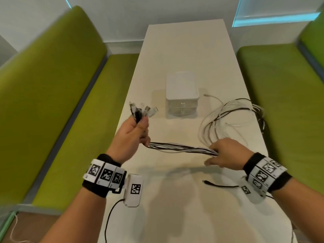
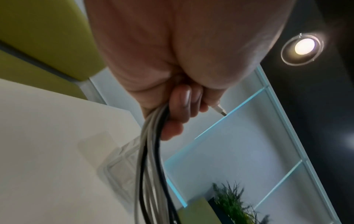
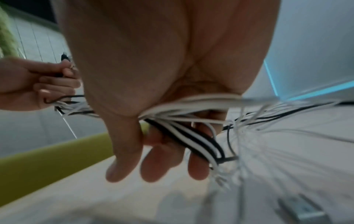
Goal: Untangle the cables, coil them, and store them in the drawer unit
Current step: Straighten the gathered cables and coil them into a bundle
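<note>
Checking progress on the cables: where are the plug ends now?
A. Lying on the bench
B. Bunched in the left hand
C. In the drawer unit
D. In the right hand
B: the plug ends fan out above the left hand, which grips the cables.

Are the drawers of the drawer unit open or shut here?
Shut. In the head view both drawer fronts of the drawer unit sit flush, none pulled out; the cables are outside it.

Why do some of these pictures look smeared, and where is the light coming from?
Head view: fairly sharp, though the plugs above the left hand are motion-blurred; soft shadows of the arms lie on the table. Left wrist view: a round ceiling lamp glares, and the cables are streaked. Right wrist view: the most smeared, with the cables in the right hand fanning into streaks.
</note>
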### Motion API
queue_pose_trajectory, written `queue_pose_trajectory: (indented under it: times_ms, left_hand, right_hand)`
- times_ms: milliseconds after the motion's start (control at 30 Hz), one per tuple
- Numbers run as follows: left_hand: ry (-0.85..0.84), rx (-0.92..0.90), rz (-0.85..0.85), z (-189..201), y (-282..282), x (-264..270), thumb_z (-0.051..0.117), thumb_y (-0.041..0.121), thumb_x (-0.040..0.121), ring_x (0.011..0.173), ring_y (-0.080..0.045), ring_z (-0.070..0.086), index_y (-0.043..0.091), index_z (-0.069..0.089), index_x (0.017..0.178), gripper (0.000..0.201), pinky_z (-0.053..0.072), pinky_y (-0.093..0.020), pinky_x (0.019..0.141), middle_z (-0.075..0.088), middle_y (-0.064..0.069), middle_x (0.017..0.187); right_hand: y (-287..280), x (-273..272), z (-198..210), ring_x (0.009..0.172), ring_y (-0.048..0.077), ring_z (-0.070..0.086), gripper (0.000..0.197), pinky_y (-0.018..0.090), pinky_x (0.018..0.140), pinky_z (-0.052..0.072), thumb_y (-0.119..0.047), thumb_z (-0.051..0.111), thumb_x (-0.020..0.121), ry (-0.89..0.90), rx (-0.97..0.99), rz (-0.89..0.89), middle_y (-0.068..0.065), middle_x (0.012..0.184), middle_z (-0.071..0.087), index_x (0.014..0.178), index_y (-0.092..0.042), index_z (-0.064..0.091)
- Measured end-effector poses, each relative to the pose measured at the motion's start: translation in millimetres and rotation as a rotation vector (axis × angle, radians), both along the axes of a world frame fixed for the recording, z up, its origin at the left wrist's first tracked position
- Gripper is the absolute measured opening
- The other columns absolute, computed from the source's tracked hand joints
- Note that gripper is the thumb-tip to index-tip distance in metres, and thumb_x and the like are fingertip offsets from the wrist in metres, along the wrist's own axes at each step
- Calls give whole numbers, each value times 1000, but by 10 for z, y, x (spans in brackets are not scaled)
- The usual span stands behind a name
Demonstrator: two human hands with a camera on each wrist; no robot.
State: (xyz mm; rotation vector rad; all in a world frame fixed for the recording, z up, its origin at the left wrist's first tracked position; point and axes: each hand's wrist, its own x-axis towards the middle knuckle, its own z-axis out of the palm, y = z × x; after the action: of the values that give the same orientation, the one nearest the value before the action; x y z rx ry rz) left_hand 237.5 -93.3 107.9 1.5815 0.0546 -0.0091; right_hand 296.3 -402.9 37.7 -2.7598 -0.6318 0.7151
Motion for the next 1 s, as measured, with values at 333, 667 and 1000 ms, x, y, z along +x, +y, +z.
queue_pose_trajectory:
  times_ms: [333,667,1000]
  left_hand:
    - [24,-35,-118,-213,-334,122,48,29,100,53,-12,39,13,46,84,22,49,-36,60,40,11,62]
    - [4,-16,93,-267,119,151,48,27,101,51,-8,43,15,48,85,20,49,-33,57,41,14,58]
    - [19,72,150,-163,459,24,52,29,102,56,-10,37,24,58,80,23,42,-35,62,38,11,62]
  right_hand:
    - [-791,2,-46,72,13,63,33,26,58,46,-58,57,80,86,-481,-186,-5,80,62,81,-25,58]
    - [-1934,301,-255,63,15,57,67,36,81,50,-84,34,84,-206,-610,-517,-5,58,59,63,-27,63]
    - [-1867,518,-163,80,24,58,60,35,70,49,-36,97,57,-57,-338,-541,1,85,58,95,-13,57]
